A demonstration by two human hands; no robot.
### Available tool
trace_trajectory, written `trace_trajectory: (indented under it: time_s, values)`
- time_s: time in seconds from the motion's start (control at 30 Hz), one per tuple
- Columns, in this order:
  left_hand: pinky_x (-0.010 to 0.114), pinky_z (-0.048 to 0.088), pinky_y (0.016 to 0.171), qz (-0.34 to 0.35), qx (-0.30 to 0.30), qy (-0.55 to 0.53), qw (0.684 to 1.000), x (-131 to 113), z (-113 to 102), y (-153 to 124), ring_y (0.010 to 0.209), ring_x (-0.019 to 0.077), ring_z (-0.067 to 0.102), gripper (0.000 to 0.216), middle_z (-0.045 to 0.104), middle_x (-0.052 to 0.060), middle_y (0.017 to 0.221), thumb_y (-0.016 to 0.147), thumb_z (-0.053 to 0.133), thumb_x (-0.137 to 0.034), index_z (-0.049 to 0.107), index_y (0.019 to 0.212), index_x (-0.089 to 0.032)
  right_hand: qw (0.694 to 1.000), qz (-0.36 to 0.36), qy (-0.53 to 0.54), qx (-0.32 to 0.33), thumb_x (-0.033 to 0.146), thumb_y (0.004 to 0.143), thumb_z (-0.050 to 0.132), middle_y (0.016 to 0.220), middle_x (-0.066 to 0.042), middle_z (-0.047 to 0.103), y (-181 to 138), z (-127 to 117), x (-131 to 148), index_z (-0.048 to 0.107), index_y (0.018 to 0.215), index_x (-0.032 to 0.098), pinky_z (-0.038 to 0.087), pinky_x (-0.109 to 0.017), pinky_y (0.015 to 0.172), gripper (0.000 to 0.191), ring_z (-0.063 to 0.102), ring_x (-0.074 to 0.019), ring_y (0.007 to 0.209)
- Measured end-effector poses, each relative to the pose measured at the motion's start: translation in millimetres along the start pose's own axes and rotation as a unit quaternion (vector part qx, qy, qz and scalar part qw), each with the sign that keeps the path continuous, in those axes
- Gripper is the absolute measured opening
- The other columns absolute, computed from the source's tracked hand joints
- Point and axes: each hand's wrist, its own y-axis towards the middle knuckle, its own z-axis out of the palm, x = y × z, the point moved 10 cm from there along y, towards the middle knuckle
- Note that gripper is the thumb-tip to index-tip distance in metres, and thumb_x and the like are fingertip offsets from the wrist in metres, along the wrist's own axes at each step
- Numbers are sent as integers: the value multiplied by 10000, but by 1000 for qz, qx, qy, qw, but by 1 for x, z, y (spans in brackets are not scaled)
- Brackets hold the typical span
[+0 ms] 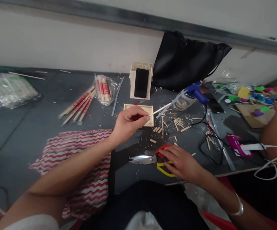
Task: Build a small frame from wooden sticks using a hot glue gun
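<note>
Between the thumb and fingers of my left hand (pixel 130 123) is a thin wooden stick (pixel 161 109), slanting up to the right. Beneath that hand sits a small rectangular tray made of wooden sticks (pixel 151 111), partly hidden by it. My right hand (pixel 180 161) has its fingers around the handles of a pair of scissors (pixel 143 159), one red and one yellow. The blades point left, close together, low over the dark table. Short cut pieces of stick (pixel 178 124) lie scattered just beyond my right hand.
A phone (pixel 141 83) leans on a wooden-stick stand at the back. A blue glue gun (pixel 197 92) rests on a clear jar (pixel 183 102). Wrapped chopsticks (pixel 77 107) and striped cloth (pixel 81 143) lie left. Cables trail right, near another person's arm (pixel 276 137).
</note>
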Motion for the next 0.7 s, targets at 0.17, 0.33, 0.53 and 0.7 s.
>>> trace_trajectory:
  time_s: [0.17, 0.33, 0.53, 0.7]
  values:
    - [215, 234, 411, -181, 21, -168, 969, 23, 14, -7, 426, 62, 386, 125, 492, -53, 466, 697, 811, -275, 729, 679, -182, 995, 35, 67, 69, 157, 886, 615, 1155, -124, 721, -13, 15, -8, 612, 1369, 195, 604, -430, 933, 485, 685, -266, 1077]
    - [211, 192, 418, -203, 33, -212, 955, 18, 21, -11, 424, 53, 360, 153, 477, -57, 452, 637, 852, -268, 724, 646, -183, 998, 30, 26, 45, 79, 824, 578, 1133, -159, 721, -10, 22, -9, 578, 1413, 153, 610, -478, 908, 593, 684, -290, 1024]
    - [215, 180, 421, -188, 16, -211, 959, 10, 12, -9, 428, 54, 360, 152, 478, -56, 467, 627, 852, -274, 729, 647, -186, 990, 93, 107, -16, 104, 765, 575, 1070, -112, 735, -25, 3, -32, 599, 1303, 178, 635, -402, 835, 543, 720, -245, 930]
    - [220, 167, 424, -171, 10, -212, 962, 2, 6, -5, 418, 51, 339, 150, 460, -61, 446, 645, 841, -278, 719, 636, -190, 907, 220, 323, -155, 206, 844, 673, 976, -54, 727, -62, -19, -62, 530, 1340, 264, 630, -304, 701, 520, 741, -203, 836]
